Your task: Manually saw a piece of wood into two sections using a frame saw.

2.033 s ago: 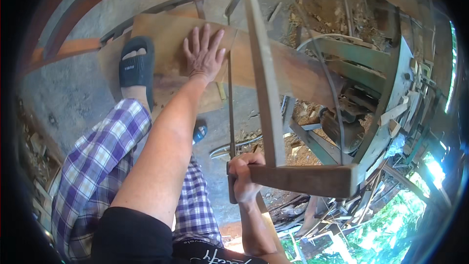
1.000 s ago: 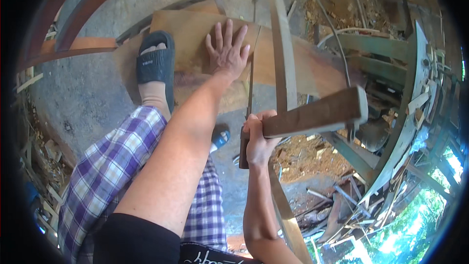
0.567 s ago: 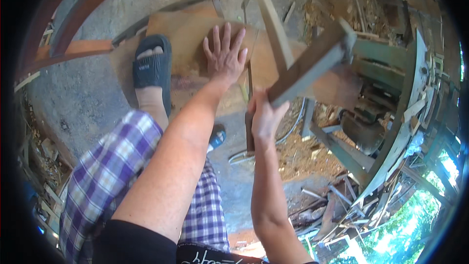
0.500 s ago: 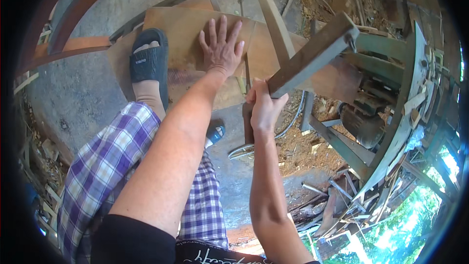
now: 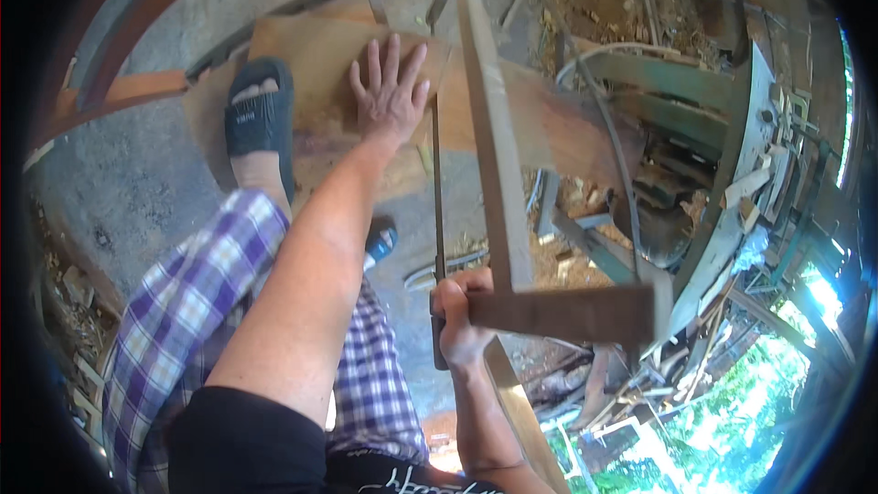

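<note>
My left hand [image 5: 391, 102] lies flat with fingers spread on a brown wooden board [image 5: 306, 46]. My foot in a dark slide sandal [image 5: 260, 119] presses on the same board, left of that hand. A wooden frame saw [image 5: 494, 128] is in my right hand [image 5: 466, 311], whose fingers wrap round the near end of its frame by the handle. Its thin dark blade [image 5: 438, 201] runs away from me and meets the board just right of my left hand. How deep the blade sits in the wood I cannot tell.
Green-painted machinery or framework [image 5: 677, 82] stands to the right. Scrap wood [image 5: 585, 384] is piled at the lower right, and sawdust and chips cover the ground there. Curved brown wooden pieces [image 5: 137, 27] stand at the upper left. My other foot [image 5: 380, 242] is on the concrete floor.
My right hand has pulled the saw back toward me, and its frame has swung, showing the cord side. My left hand and foot keep their place on the board; the whole view has shifted slightly.
</note>
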Demonstrator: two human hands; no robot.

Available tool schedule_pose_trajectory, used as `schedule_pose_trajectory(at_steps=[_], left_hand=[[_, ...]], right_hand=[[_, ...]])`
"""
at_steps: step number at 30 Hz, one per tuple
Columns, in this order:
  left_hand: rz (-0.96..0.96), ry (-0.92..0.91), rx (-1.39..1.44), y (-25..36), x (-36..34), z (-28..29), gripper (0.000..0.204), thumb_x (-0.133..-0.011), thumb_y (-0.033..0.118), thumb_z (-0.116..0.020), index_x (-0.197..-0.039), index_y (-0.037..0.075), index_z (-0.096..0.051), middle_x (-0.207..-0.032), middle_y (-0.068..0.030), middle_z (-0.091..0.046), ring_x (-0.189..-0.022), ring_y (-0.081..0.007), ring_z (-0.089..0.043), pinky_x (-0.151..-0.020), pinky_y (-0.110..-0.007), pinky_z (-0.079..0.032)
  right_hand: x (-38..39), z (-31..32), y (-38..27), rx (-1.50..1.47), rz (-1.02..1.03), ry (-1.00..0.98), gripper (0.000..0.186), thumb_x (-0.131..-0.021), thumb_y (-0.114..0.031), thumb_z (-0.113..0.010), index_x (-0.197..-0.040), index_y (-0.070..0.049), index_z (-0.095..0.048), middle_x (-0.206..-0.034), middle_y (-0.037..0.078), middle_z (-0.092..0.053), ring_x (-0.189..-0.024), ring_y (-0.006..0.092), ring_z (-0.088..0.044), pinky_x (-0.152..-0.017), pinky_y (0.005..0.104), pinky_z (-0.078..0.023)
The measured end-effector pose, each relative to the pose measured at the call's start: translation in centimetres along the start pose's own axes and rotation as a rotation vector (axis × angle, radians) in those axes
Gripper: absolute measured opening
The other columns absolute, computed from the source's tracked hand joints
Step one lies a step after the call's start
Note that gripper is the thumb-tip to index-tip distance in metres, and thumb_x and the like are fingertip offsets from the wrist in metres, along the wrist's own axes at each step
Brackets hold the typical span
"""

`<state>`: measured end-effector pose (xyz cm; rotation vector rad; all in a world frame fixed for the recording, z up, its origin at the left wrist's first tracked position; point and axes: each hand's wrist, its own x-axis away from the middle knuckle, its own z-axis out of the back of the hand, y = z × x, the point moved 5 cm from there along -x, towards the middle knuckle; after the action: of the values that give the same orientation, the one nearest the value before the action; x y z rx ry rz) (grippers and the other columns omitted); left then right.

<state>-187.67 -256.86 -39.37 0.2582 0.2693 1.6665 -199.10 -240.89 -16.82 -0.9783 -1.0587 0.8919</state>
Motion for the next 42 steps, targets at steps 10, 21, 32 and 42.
schedule_pose_trajectory(at_steps=[10,21,32,42], left_hand=[[-0.035,0.068,-0.038,0.2,-0.1,-0.6,0.057,-0.093,0.043,-0.047,-0.147,0.037,-0.03,-0.157,-0.0059,-0.02,-0.144,-0.0344,-0.015,-0.112,-0.058,-0.01],[-0.049,0.046,-0.055,0.2,-0.2,-0.9,0.058,-0.094,0.045,-0.046,-0.148,0.033,-0.029,-0.157,-0.0095,-0.019,-0.143,-0.0378,-0.014,-0.111,-0.061,-0.008],[-0.034,0.112,-0.002,0.2,-0.3,-0.2,0.06,-0.092,0.045,-0.049,-0.148,0.034,-0.029,-0.157,-0.0084,-0.019,-0.143,-0.0367,-0.014,-0.111,-0.061,-0.009],[-0.018,-0.072,0.063,-0.1,0.3,-0.3,0.062,-0.091,0.043,-0.052,-0.148,0.035,-0.029,-0.159,-0.0067,-0.015,-0.145,-0.0348,-0.012,-0.112,-0.059,-0.007]], right_hand=[[-9.6,-2.0,5.5,-0.106,-0.172,0.093,0.022,-0.08,-0.002,-0.057,-0.059,-0.004,-0.05,-0.05,0.001,-0.048,-0.043,0.0085,-0.044,-0.041,0.0255,-0.033],[-8.8,-0.9,7.2,0.103,-0.094,-0.06,0.015,-0.08,-0.006,-0.066,-0.072,-0.001,-0.054,-0.062,-0.001,-0.052,-0.06,0.0064,-0.047,-0.053,0.0259,-0.04],[-7.0,-2.8,6.3,0.029,-0.04,0.094,0.012,-0.078,0.003,-0.06,-0.074,-0.003,-0.05,-0.057,0.002,-0.049,-0.05,0.01,-0.049,-0.046,0.0259,-0.039],[-7.8,-3.5,4.5,-0.216,-0.208,0.177,0.014,-0.079,0.002,-0.061,-0.073,-0.004,-0.05,-0.058,0.001,-0.05,-0.05,0.0097,-0.046,-0.047,0.0251,-0.036]])
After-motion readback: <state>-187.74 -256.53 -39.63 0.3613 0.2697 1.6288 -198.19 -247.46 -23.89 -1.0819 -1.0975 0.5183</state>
